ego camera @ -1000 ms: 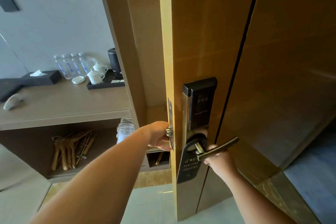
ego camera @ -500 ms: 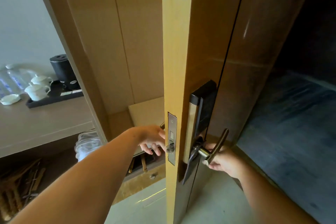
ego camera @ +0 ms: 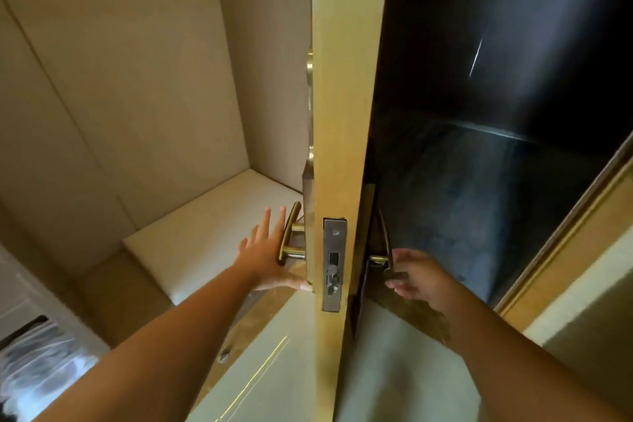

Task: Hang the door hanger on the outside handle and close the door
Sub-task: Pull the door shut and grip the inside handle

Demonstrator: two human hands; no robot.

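Note:
The wooden door [ego camera: 344, 106] stands ajar and I see it edge-on, with its metal latch plate [ego camera: 334, 264] facing me. The dark door hanger [ego camera: 359, 305] hangs on the brass outside handle [ego camera: 378, 260] and shows only as a thin strip. My right hand [ego camera: 423, 281] is on the outer side, fingers loosely curled and apart, right beside that handle. On the inner side my left hand [ego camera: 263, 260] is spread flat against the brass inside handle [ego camera: 291, 236], thumb touching the door.
A cream padded bench [ego camera: 205, 236] sits in a wooden alcove to the left. A plastic-wrapped bundle [ego camera: 37, 363] lies at the lower left. The dark corridor carpet [ego camera: 479, 216] shows beyond the door, and the door frame [ego camera: 568, 247] rises at the right.
The door has swung until it is edge-on to me. My right hand has come off the outside handle. My left hand has opened and moved up to the inside handle.

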